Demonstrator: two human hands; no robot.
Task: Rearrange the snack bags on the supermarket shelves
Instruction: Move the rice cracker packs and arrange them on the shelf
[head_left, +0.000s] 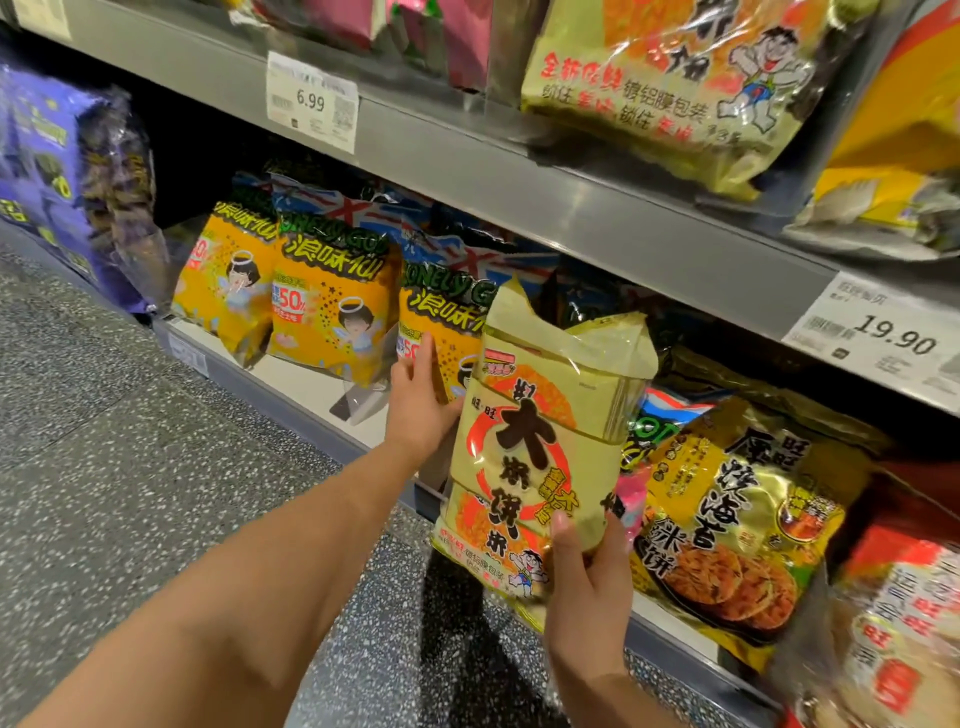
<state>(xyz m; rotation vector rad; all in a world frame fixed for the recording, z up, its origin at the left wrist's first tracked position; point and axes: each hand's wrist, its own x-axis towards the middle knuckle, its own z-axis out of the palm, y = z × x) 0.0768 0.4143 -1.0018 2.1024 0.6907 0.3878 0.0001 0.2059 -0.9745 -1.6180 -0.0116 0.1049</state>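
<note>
Yellow bag (545, 441) being held upright in front of the lower shelf (311, 382)

The left grip (421, 400) is lying released and flat, fingers straight, against the bag's edge at 9 o'clock, with the orange bags (332, 306) just behind. The bag's long axis is running 6 to 12 o'clock. The right grip (587, 582), at 6 o'clock, is grasping the bottom, thumb across the front, and probably carrying the weight. A gold bag (748, 519) is sitting at 3 o'clock. The yellow bag is hiding any slot behind it.
</note>
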